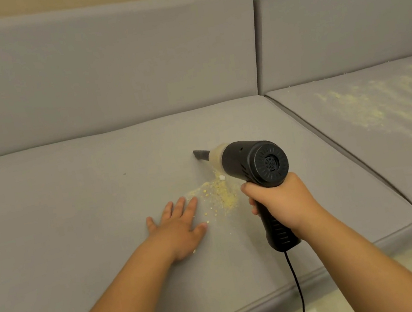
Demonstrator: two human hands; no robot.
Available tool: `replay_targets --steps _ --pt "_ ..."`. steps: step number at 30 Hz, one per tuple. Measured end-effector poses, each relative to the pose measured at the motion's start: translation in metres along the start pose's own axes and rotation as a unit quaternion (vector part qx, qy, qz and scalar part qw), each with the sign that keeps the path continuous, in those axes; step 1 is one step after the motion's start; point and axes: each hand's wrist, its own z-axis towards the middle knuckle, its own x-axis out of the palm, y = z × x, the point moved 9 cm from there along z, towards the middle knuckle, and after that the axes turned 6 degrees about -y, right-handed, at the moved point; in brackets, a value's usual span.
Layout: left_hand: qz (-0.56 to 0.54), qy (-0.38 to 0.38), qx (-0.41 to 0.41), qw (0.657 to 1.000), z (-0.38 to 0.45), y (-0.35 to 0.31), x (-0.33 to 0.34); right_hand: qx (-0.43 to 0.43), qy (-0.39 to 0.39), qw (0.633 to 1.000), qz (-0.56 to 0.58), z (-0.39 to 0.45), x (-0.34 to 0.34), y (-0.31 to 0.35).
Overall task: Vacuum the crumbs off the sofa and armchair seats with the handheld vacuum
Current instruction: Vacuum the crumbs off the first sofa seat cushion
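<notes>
The right hand (281, 203) gripped the pistol handle of the black corded handheld vacuum (251, 160); its dark narrow nozzle (200, 154) pointed left, low over the grey fabric sofa seat cushion (74, 217); the left hand (180, 224) lay flat and released on that cushion, fingers spread, just beside a small pile of yellow crumbs (219, 194); a wider scatter of pale crumbs (369, 103) covered the neighbouring right cushion (361, 158).

Head cam, down-fwd, close over sofa (98, 199)
</notes>
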Motion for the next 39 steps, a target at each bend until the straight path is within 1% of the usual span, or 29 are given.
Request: replay_targets --steps 4,9,15,18,21,25,31,36,39 --pt "0.000 0.002 0.003 1.000 0.001 0.001 0.000 0.000 -0.002 1.000 0.004 0.000 -0.001 0.001" --pt "0.005 0.002 0.004 1.000 0.000 0.003 0.005 0.010 0.020 1.000 -0.002 -0.002 0.003 -0.004" --pt "0.008 -0.006 0.010 1.000 0.004 0.003 0.003 0.018 -0.023 1.000 0.009 0.004 -0.014 -0.007" --pt "0.012 -0.006 0.012 1.000 0.005 0.000 0.001 0.021 -0.012 1.000 0.010 0.002 -0.015 -0.009" --pt "0.010 -0.004 0.011 1.000 0.005 0.000 0.002 0.035 0.000 0.999 0.037 0.002 -0.015 -0.010" --pt "0.005 -0.003 0.009 1.000 0.004 0.003 0.002 0.045 -0.020 0.997 0.055 0.002 -0.022 -0.014" --pt "0.001 0.001 0.007 1.000 0.004 0.001 0.001 0.045 -0.008 0.997 0.057 0.000 -0.020 -0.013" --pt "-0.011 0.002 0.007 1.000 0.002 0.004 -0.002 0.046 -0.044 0.996 0.056 0.001 -0.031 -0.015" --pt "-0.010 0.003 0.005 1.000 0.002 0.004 0.000 0.047 -0.027 0.998 0.044 -0.004 -0.028 -0.016"
